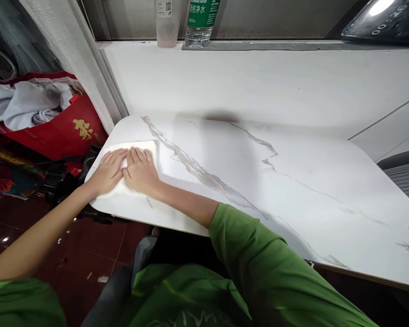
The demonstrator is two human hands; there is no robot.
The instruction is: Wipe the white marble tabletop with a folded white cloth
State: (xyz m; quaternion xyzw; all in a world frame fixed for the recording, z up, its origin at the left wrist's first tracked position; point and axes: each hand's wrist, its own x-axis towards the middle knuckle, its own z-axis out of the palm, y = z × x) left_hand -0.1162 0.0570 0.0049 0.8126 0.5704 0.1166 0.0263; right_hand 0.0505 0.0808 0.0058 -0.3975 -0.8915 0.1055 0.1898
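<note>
A white folded cloth (150,147) lies at the near left corner of a white marble-patterned table (275,190). My left hand (109,171) and my right hand (141,171) rest side by side flat on it, fingers stretched out and pointing away from me. Most of the cloth is hidden under the two hands; its far edge and right corner show. Both arms reach in from the lower left, in green short sleeves.
A clear plastic cup (168,22) and a green-labelled water bottle (200,22) stand on the window ledge at the back. A red bag (54,129) holding grey fabric sits on the floor to the left. A dark chair (129,277) is under the table edge.
</note>
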